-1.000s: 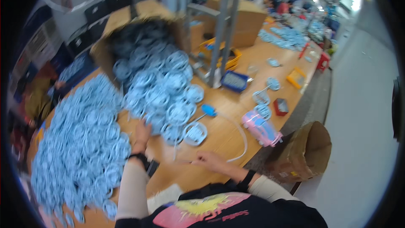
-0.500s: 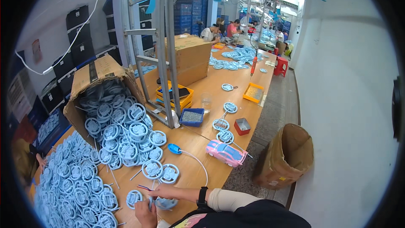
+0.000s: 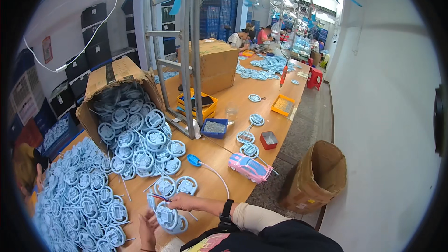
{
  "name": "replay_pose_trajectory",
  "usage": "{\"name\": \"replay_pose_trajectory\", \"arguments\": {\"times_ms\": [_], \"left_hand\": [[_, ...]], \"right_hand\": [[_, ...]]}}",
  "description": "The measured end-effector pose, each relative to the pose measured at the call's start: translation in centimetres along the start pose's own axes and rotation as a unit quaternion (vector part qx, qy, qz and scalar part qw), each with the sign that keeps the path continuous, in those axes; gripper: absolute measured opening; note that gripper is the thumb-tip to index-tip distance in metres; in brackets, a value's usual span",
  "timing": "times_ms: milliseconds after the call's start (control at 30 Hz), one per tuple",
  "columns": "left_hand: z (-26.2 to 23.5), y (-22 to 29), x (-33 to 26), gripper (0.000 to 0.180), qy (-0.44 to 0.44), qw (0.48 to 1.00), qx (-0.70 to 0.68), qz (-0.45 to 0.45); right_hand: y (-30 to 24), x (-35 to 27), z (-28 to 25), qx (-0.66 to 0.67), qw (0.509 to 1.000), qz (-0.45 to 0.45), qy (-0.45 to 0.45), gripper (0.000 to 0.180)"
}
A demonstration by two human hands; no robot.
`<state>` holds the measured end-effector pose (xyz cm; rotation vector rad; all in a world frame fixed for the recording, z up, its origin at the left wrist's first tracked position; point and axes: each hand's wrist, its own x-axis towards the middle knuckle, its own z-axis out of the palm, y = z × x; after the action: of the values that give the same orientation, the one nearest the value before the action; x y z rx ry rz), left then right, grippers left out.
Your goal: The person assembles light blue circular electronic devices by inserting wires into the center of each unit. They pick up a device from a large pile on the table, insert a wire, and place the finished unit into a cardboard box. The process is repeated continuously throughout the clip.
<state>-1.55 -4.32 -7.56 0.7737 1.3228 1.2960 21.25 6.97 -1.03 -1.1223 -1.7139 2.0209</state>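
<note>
Fingers [image 3: 179, 199] of right hand [image 3: 186, 201] pinch thin wires of blue wheel-shaped part [image 3: 167, 217]; left hand [image 3: 148, 226] cups it beneath, at tabletop [image 3: 219, 158] near edge. Pink toy car [image 3: 249, 167] nearby.

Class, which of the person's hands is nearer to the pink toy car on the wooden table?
Right. The right hand lies just left of the pink toy car; the left hand sits farther left, near the picture's lower edge.

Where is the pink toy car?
In the head view, the pink toy car lies near the table's right edge, beside a blue wheel.
</note>
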Motion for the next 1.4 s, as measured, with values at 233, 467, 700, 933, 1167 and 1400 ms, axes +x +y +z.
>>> {"name": "replay_pose_trajectory", "arguments": {"times_ms": [233,467,700,933,1167,1400], "left_hand": [[2.7,-0.5,0.5,0.067,-0.201,0.960,-0.186,-0.055],[2.5,6.0,-0.1,0.041,-0.239,0.961,-0.128,-0.059],[1.9,5.3,-2.8,0.073,-0.153,0.977,-0.134,-0.065],[0.6,2.1,-1.0,0.063,-0.093,0.994,0.047,-0.043],[4.1,4.9,-2.6,0.041,-0.226,0.959,-0.159,-0.062],[3.1,6.6,-3.5,0.035,-0.179,0.972,-0.124,-0.089]], "right_hand": [[2.4,1.2,-0.3,-0.081,0.988,-0.124,0.050,0.032],[-1.7,-2.6,-0.5,-0.127,0.982,-0.137,0.004,0.027],[-1.0,-3.0,-1.2,-0.139,0.983,-0.102,0.056,0.023],[-3.4,-5.3,-2.2,-0.117,0.972,-0.167,0.120,0.023],[-3.8,-5.0,-0.8,-0.102,0.983,-0.141,0.048,0.021],[-3.2,-4.4,-0.2,-0.211,0.964,-0.162,0.010,0.025]]}}
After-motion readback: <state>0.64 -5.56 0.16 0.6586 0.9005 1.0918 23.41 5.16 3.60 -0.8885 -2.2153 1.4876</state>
